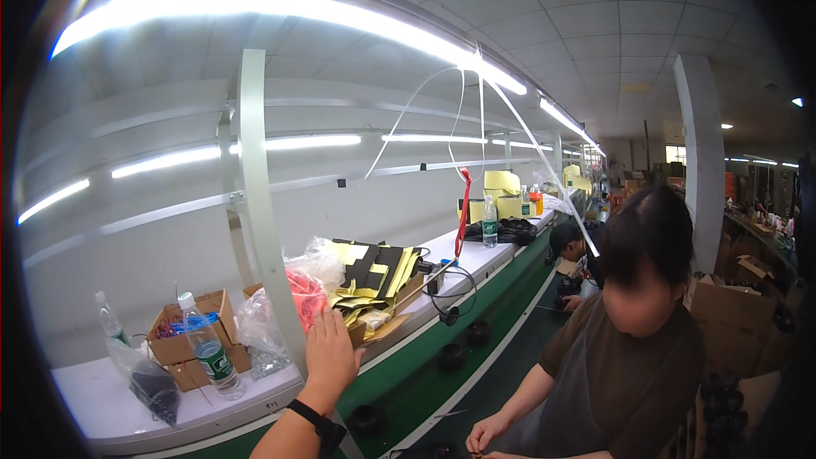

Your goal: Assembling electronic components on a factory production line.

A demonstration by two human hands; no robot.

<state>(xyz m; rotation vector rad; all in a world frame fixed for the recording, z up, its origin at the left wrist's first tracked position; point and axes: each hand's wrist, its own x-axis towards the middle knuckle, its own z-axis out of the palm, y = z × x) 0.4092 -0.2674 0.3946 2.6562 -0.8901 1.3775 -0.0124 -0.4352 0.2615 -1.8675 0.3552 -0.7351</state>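
White shelf (98,391) beside green belt (410,389), panelled ceiling (586,30), unclenched left hand (331,359) by red bag (303,293)

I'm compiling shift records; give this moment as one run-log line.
left hand: fingers extended, near bagged red material, contact unclear | right hand: out of view | nearby: black-and-yellow sheets

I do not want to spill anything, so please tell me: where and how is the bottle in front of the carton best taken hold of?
I would grip the bottle round its green label, coming from the front: it stands upright, the carton is behind it, and a dark-filled bag and a clear bag flank it.
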